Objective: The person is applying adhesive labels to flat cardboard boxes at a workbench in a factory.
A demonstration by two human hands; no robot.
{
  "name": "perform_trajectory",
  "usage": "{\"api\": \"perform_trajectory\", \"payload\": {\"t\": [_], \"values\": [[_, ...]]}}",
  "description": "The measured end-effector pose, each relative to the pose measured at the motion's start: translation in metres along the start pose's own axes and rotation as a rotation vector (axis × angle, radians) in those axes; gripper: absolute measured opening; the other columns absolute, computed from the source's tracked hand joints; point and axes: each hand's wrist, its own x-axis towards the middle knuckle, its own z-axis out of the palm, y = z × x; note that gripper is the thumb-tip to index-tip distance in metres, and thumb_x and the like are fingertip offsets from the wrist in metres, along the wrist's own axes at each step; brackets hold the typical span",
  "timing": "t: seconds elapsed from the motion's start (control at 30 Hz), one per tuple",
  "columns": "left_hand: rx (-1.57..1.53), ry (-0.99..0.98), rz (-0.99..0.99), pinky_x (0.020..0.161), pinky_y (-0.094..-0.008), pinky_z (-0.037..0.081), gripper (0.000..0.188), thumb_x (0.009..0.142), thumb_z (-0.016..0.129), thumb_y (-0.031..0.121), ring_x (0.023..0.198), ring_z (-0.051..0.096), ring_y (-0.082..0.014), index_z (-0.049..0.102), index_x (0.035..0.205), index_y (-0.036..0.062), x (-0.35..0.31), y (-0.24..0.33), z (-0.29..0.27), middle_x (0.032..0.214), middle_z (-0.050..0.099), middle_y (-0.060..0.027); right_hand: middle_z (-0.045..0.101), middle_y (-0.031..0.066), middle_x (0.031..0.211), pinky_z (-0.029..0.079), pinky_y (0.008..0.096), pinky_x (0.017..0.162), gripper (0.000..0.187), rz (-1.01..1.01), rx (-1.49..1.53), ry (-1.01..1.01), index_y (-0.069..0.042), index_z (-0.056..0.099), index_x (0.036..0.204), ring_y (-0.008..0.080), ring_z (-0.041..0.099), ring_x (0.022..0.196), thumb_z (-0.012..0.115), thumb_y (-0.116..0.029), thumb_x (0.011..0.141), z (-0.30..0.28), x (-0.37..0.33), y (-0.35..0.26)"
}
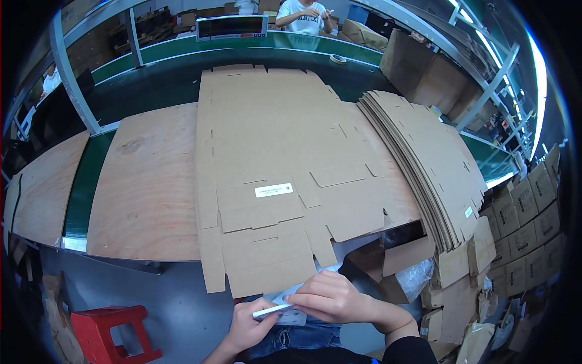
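Close to my body, my left hand (253, 323) is closed on one end of a thin white stack of sheets (271, 311), thumb on top. My right hand (332, 297) pinches the same stack at its other end, and its fingers hide part of it. Just beyond my hands a flat brown cardboard box blank (267, 139) lies unfolded on the wooden table, its near flaps hanging past the edge. It has cut slots and fold lines. A white label (274, 190) is stuck on its near part.
A pile of flat cardboard blanks (424, 151) lies to the right. Wooden boards (145, 176) cover the table's left. Behind runs a dark conveyor belt (145, 79) with a tape roll (338, 59); a person (301, 18) is beyond. A red stool (112, 333) stands lower left, stacked cartons (527, 203) right.
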Motion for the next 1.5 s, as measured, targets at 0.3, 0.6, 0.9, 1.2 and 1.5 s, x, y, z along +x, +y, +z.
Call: {"api": "perform_trajectory", "payload": {"t": [0.3,0.6,0.9,1.2,1.5], "values": [[-0.014,0.075,-0.04,0.047,-0.0232,0.035,0.006,0.078,0.063,-0.001,0.048,0.045,-0.0141,0.065,0.083,-0.0032,-0.002,-0.004,0.0,0.064,0.061,-0.0079,0.063,0.0058,0.082,0.043,0.024,0.058,0.019,0.089,0.016,0.083,-0.002,0.067,0.095,0.0153,0.056,0.066,0.068,-0.003,0.077,0.003,0.0,0.001],[-0.003,0.103,-0.048,0.05,-0.023,0.038,0.011,0.078,0.063,0.0,0.051,0.048,-0.0146,0.066,0.087,-0.0048,0.0,-0.002,0.003,0.071,0.064,-0.0092,0.064,0.007,0.081,0.045,0.0227,0.056,0.018,0.203,0.125,0.132,-0.001,0.066,0.089,0.0148,0.057,0.064,0.071,0.001,0.073,0.006,-0.005,0.002],[-0.116,0.128,0.167,0.07,-0.0257,0.048,0.025,0.076,0.067,0.0,0.074,0.063,-0.019,0.064,0.1,-0.0051,0.005,-0.005,0.009,0.095,0.068,-0.0137,0.064,0.0062,0.079,0.045,0.0242,0.055,0.014,0.232,0.269,0.133,-0.001,0.064,0.088,0.0162,0.056,0.06,0.068,0.002,0.074,0.003,-0.007,-0.001],[-0.394,-0.031,-0.238,0.078,-0.0275,0.048,0.029,0.077,0.068,0.002,0.086,0.063,-0.0224,0.059,0.104,-0.0035,-0.008,-0.011,0.008,0.095,0.066,-0.0148,0.065,0.0077,0.08,0.047,0.0223,0.056,0.016,0.244,0.197,0.177,-0.002,0.067,0.084,0.0154,0.059,0.063,0.07,0.005,0.07,-0.002,-0.007,0.001],[-0.153,-0.136,-0.228,0.069,-0.0279,0.05,0.027,0.075,0.064,0.0,0.069,0.063,-0.0218,0.058,0.101,-0.005,-0.005,-0.024,0.004,0.084,0.067,-0.0143,0.058,0.0081,0.09,0.042,0.0246,0.07,0.006,0.498,0.337,0.419,-0.001,0.064,0.081,0.0169,0.052,0.079,0.062,-0.001,0.075,-0.029,-0.001,0.061]]}}
